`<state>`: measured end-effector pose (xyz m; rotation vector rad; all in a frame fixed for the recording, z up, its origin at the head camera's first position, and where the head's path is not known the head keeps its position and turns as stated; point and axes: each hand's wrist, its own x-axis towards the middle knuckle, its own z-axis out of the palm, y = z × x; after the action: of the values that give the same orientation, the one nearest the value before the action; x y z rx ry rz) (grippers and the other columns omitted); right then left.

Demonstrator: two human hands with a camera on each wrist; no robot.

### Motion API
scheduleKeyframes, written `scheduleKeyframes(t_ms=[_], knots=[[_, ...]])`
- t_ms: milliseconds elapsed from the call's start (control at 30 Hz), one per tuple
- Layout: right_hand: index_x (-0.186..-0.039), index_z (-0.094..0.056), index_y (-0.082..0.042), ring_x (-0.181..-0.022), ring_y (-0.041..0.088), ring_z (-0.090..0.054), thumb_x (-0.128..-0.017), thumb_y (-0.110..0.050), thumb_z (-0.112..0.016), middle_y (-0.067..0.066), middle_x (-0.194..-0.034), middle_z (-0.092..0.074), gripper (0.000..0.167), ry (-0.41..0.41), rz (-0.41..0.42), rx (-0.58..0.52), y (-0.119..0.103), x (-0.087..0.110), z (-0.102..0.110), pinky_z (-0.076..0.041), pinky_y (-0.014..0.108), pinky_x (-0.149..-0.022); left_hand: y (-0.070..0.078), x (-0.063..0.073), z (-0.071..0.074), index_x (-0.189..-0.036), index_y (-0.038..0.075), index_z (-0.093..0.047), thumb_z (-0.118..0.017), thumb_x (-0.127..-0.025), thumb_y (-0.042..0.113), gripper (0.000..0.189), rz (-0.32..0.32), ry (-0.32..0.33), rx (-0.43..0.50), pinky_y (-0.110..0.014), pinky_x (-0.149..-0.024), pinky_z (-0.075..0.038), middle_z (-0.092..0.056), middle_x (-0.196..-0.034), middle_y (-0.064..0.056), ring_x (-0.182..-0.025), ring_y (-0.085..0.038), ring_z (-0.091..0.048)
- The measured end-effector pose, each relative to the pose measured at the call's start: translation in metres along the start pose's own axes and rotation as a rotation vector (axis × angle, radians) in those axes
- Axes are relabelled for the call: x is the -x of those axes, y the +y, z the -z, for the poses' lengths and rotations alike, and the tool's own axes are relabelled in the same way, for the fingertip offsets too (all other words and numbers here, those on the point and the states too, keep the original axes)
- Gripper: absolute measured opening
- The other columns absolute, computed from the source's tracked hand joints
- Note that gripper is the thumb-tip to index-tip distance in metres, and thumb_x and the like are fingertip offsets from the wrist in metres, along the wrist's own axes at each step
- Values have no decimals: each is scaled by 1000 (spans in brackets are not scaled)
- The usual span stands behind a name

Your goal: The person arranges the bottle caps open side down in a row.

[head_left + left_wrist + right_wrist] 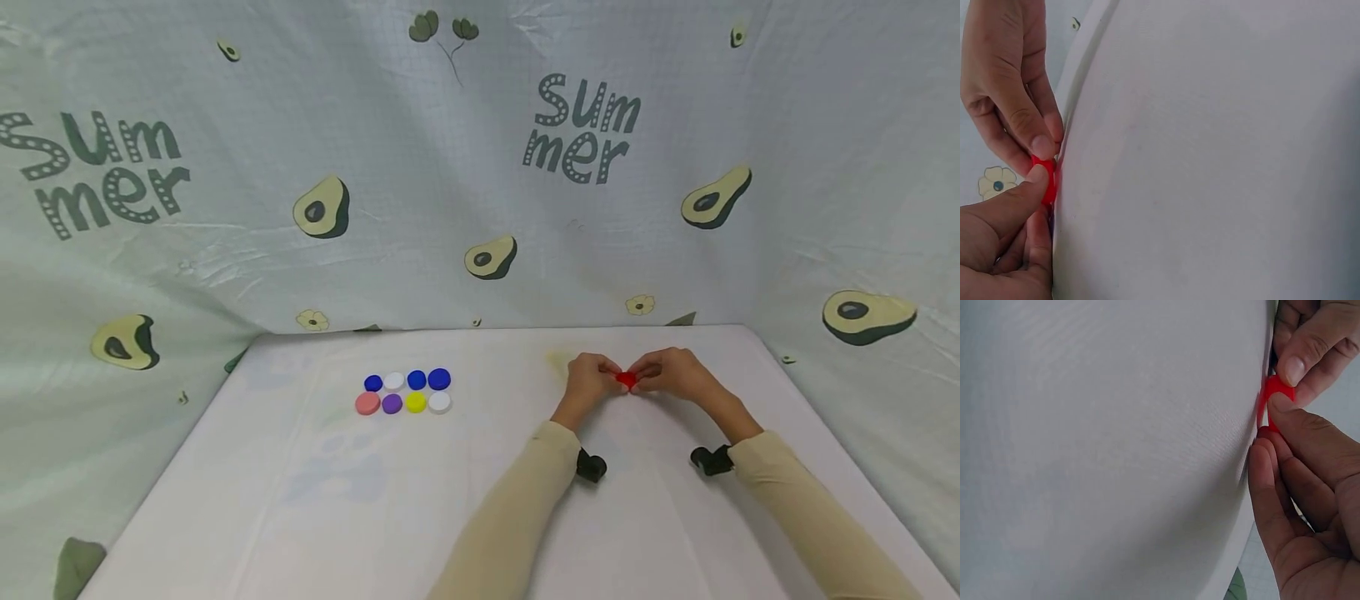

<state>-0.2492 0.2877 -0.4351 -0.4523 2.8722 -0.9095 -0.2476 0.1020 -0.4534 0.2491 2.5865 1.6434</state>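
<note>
Both hands meet over a small red cap [626, 381] at the table's right side, toward the back. My left hand [588, 390] pinches its left side between thumb and fingers, while my right hand [675, 374] pinches it from the right. Seen from the left wrist, the red cap [1051, 182] is partly covered by the left thumb, with the right hand [1010, 75] above it. The right wrist view has the right thumb lying across the cap [1282, 385] and the left hand [1319, 350] at the top right.
Left of centre, two rows of round caps lie on the white-covered table [315, 517]. The back row has blue and white ones, including a larger blue cap [439, 379]; the front row holds a pink cap [367, 403], purple cap [392, 404], yellow cap [416, 402] and white cap [440, 402].
</note>
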Motion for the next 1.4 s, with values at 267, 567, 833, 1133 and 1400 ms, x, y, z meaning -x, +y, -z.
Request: scheduleKeyframes(t_ms=[267, 567, 833, 1133, 1400], knots=[[-107, -77, -2, -90, 19, -68, -85, -13, -83, 8, -96, -78, 25, 37, -22, -25, 3, 2, -5, -53, 29, -74, -2, -3, -1, -89, 2, -79, -89, -77, 3, 15, 27, 14, -9, -18, -76, -51, -74, -79, -3, -78, -7, -57], [-108, -78, -2, -91, 19, -67, -85, -15, -84, 9, -97, -78, 27, 60, -37, -28, 4, 4, -10, -53, 31, -77, -4, -3, -2, -88, 6, -81, -90, -76, 6, 15, 60, 21, -3, -20, -81, -55, -75, -80, 0, -81, -7, -61], [-109, -76, 0, -87, 17, -68, -86, -9, -81, 11, -97, -77, 25, 65, -35, -23, 1, 7, -10, -54, 26, -72, -2, -3, -3, -90, 1, -76, -90, -74, 0, 21, 48, 24, 39, -19, -78, -56, -75, -83, -7, -74, -8, -62], [-111, -75, 3, -96, 28, -72, -88, -10, -78, 14, -98, -77, 26, 113, -41, -27, -18, 12, -12, -58, 44, -83, -3, -10, 16, -102, -2, -75, -87, -76, -3, 28, 139, -82, 189, -28, -79, -60, -77, -91, -10, -82, -16, -72], [-116, -75, -1, -101, 31, -73, -90, -14, -79, 15, -104, -77, 30, 153, -6, -67, -32, 20, -11, -59, 42, -82, -8, -8, 40, -105, 5, -78, -88, -79, 7, 28, 88, -178, 218, -27, -80, -58, -77, -88, -1, -82, -11, -69]])
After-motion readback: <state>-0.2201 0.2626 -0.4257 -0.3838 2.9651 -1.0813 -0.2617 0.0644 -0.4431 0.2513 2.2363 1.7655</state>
